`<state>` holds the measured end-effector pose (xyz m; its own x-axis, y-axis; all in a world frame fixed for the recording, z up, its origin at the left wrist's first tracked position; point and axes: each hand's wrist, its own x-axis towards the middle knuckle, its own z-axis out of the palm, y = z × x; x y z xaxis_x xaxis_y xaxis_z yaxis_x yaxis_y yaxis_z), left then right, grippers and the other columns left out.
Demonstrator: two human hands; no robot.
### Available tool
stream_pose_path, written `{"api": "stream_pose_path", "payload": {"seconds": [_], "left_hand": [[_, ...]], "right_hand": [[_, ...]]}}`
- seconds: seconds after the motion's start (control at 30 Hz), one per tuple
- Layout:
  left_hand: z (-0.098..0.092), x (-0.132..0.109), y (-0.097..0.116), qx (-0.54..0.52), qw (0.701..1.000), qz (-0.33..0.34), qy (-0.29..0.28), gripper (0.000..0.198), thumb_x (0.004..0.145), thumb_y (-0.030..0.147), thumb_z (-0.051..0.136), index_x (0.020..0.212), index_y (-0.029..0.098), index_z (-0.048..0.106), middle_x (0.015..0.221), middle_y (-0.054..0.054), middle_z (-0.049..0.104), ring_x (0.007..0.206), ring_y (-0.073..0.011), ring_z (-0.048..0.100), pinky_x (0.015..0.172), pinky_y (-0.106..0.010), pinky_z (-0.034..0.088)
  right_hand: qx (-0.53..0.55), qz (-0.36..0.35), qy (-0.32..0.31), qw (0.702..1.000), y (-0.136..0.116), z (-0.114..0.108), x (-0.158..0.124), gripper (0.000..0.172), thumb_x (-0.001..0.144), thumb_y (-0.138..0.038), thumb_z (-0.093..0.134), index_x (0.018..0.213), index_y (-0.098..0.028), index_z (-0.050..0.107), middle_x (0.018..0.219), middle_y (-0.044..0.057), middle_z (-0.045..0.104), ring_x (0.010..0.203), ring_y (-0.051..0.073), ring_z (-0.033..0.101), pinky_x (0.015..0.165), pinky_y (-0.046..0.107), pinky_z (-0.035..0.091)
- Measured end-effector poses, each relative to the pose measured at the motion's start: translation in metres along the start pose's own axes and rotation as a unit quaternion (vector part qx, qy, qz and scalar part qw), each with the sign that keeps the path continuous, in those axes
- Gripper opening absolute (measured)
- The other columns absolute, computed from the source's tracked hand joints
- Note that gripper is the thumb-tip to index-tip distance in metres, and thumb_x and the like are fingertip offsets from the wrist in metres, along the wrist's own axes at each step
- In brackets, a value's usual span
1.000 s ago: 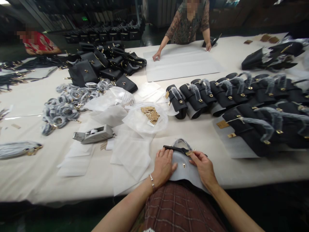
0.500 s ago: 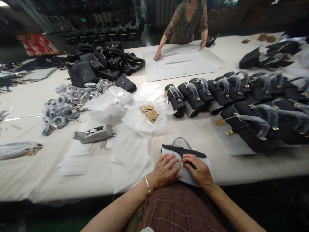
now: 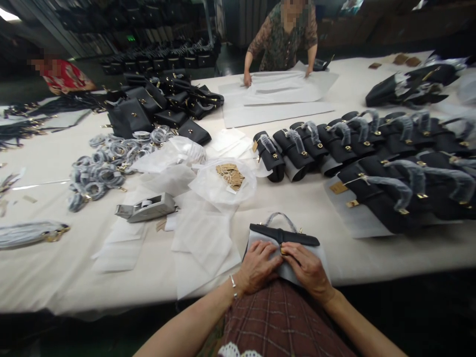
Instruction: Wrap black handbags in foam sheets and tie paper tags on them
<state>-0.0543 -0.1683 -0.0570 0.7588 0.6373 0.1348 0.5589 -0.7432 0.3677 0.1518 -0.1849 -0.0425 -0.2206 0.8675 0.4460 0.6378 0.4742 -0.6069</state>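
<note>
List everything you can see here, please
Handled handbag: 1, black, near edge
Lined-up handbags: many, black, right
Piled handbags: many, black, back left
Racked handbags: many, black, background
Coiled straps: many, grey, left
Tape dispenser: 1, grey, left
Tags: several, brown, centre
Plastic bags: 2, translucent, centre
Small sheets: several, white, centre
Large sheets: several, pale, far side
Table: 1, cream, below
Workers: 2, red and patterned tops, far side
Left hand: 1, bare, on handled handbag
Right hand: 1, bare, at gold fitting

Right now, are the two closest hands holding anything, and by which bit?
The right hand seems to pinch the black bag by its gold clasp. The left hand rests on the pale sheet over its front.
</note>
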Motion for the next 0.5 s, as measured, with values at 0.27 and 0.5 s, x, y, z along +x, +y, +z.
{"api": "stream_pose_path", "payload": {"seconds": [0.27, 0.5], "left_hand": [[0.011, 0.000, -0.002, -0.045, 0.998, -0.027, 0.025, 0.040, 0.085, 0.042, 0.067, 0.114, 0.019, 0.053, 0.129, -0.010, 0.062, 0.127, -0.0249, 0.051, 0.113, -0.044, 0.031], [0.004, 0.003, -0.002, -0.034, 0.999, -0.029, 0.005, 0.042, 0.082, 0.042, 0.070, 0.112, 0.018, 0.053, 0.127, -0.011, 0.062, 0.126, -0.0253, 0.053, 0.112, -0.044, 0.033]], "right_hand": [[0.003, 0.057, -0.061, 0.996, 0.004, 0.003, -0.011, 0.020, 0.094, -0.026, 0.054, 0.102, -0.024, 0.073, 0.104, 0.008, 0.075, 0.099, 0.023, 0.070, 0.090, 0.041, 0.060], [-0.007, 0.013, -0.176, 0.984, 0.010, -0.009, -0.008, 0.033, 0.097, -0.018, 0.043, 0.120, -0.024, 0.066, 0.123, 0.008, 0.068, 0.115, 0.021, 0.063, 0.100, 0.039, 0.054]]}}
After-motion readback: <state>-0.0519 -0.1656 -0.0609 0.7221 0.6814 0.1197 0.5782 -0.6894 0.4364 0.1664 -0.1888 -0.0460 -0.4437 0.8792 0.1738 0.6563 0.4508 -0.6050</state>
